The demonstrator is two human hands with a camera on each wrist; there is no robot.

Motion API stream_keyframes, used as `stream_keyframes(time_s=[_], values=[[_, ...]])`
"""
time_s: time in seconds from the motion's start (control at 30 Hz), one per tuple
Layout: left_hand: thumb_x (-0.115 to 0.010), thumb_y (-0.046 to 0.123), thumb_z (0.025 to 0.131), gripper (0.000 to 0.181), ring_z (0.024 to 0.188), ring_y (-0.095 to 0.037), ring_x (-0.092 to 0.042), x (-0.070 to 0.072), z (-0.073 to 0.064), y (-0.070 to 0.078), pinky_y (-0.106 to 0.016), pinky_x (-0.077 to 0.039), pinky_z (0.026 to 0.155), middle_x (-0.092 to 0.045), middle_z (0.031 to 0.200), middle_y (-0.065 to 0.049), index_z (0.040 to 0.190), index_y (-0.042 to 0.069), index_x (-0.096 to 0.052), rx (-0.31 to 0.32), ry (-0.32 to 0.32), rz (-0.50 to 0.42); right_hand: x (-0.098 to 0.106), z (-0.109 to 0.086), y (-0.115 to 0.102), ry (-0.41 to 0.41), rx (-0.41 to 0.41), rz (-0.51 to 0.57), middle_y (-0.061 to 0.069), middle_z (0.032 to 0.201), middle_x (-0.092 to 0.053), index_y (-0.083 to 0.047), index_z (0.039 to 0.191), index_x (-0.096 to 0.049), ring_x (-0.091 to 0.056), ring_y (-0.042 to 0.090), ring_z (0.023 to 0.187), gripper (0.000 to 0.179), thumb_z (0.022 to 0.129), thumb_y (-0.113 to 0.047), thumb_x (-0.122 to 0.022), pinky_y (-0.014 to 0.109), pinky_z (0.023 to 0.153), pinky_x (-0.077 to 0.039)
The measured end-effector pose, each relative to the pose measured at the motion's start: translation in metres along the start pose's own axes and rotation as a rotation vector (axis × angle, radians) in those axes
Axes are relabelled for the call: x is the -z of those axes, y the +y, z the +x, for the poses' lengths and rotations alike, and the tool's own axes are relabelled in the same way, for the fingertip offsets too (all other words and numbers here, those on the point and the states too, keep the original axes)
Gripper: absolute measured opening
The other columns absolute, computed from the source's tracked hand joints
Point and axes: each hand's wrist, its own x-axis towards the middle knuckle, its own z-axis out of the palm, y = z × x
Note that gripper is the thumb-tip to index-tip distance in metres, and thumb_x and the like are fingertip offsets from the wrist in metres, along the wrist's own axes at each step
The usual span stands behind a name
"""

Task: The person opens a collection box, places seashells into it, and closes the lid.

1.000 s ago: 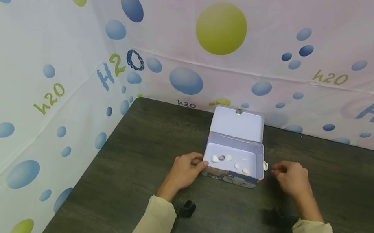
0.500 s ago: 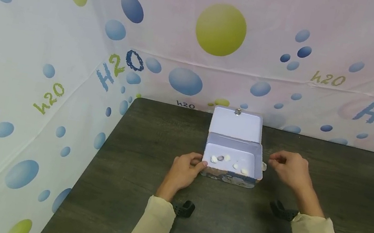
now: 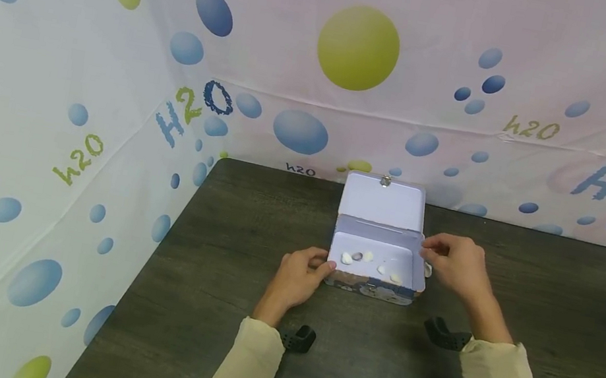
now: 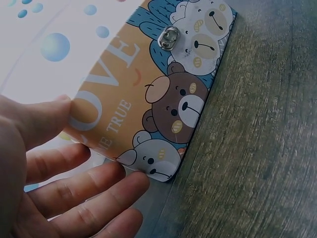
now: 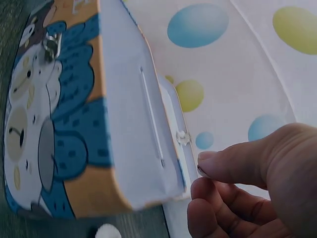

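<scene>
An open tin box [image 3: 374,286] with cartoon bears on its front stands on the table, lid [image 3: 383,201] raised behind. Several small pebbles [image 3: 347,259], mostly white and one grey, lie on its floor. My left hand [image 3: 297,276] rests at the front left corner: its thumb touches the rim, and the loosely spread fingers lie along the side in the left wrist view. Over the right rim, my right hand [image 3: 458,266] pinches something small between thumb and index finger. Only a dark edge of this pebble [image 5: 200,171] shows; the fingertips hide the rest.
A white pebble [image 5: 108,231] lies on the table just right of the box. Behind the dark wooden table [image 3: 249,220] hangs a bubble-patterned curtain [image 3: 357,47], close behind the lid. Black straps [image 3: 299,339] are on both wrists.
My right hand has lifted from the table beside the box and moved left and away from me, up to the right rim. The left hand stays at its corner.
</scene>
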Motion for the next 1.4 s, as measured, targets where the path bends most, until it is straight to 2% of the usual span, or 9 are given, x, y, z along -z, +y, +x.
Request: stream_keyframes(time_s=[0.27,0.63,0.9,1.13,1.27,1.4], values=[[-0.062,0.036,0.101,0.043,0.094,-0.019,-0.071,0.0,0.0,0.001,-0.042,-0.056,0.081,-0.072,0.111,-0.008,0.131,0.006,-0.064,-0.006,0.002,-0.001,-0.011,0.005,-0.015,-0.029,0.044,0.021,0.014,0.086,-0.07,0.005,0.097,-0.073,-0.063,0.029,0.078,0.011,0.091,-0.003,-0.07,0.039,0.063,-0.051],[-0.063,0.035,0.101,0.043,0.093,-0.02,-0.071,0.0,0.0,0.001,-0.041,-0.057,0.08,-0.072,0.111,-0.01,0.13,0.004,-0.065,-0.021,0.007,-0.001,-0.033,0.007,-0.029,-0.073,0.097,-0.011,0.01,0.084,-0.069,0.002,0.093,-0.075,-0.062,0.027,0.079,0.008,0.09,-0.003,-0.069,0.045,0.069,-0.051],[-0.063,0.036,0.1,0.043,0.093,-0.019,-0.071,-0.001,0.0,0.001,-0.041,-0.056,0.08,-0.072,0.111,-0.009,0.129,0.004,-0.065,-0.01,0.005,-0.007,-0.043,0.008,-0.033,-0.111,0.125,-0.009,0.009,0.084,-0.069,0.002,0.093,-0.074,-0.063,0.025,0.078,0.008,0.09,-0.001,-0.068,0.044,0.068,-0.052],[-0.063,0.034,0.1,0.042,0.092,-0.019,-0.071,-0.001,0.0,0.001,-0.041,-0.057,0.079,-0.072,0.11,-0.01,0.129,0.003,-0.065,-0.019,0.001,-0.013,-0.044,0.007,-0.034,-0.132,0.108,-0.017,0.013,0.094,-0.071,0.004,0.109,-0.073,-0.067,0.029,0.087,0.025,0.092,-0.014,-0.073,0.047,0.073,-0.054],[-0.063,0.034,0.1,0.042,0.092,-0.019,-0.071,-0.001,0.0,0.001,-0.041,-0.056,0.08,-0.073,0.11,-0.009,0.129,0.003,-0.065,-0.019,0.005,-0.01,-0.039,0.007,-0.036,-0.139,0.094,-0.038,0.017,0.1,-0.071,0.004,0.111,-0.072,-0.068,0.033,0.091,0.027,0.092,-0.016,-0.073,0.049,0.075,-0.054],[-0.064,0.033,0.1,0.04,0.092,-0.018,-0.071,-0.001,0.0,0.001,-0.041,-0.056,0.08,-0.073,0.109,-0.008,0.128,0.004,-0.066,-0.016,0.012,-0.002,-0.031,0.008,-0.037,-0.132,0.107,-0.057,0.018,0.099,-0.071,0.004,0.111,-0.072,-0.069,0.033,0.089,0.026,0.092,-0.014,-0.073,0.049,0.073,-0.054]])
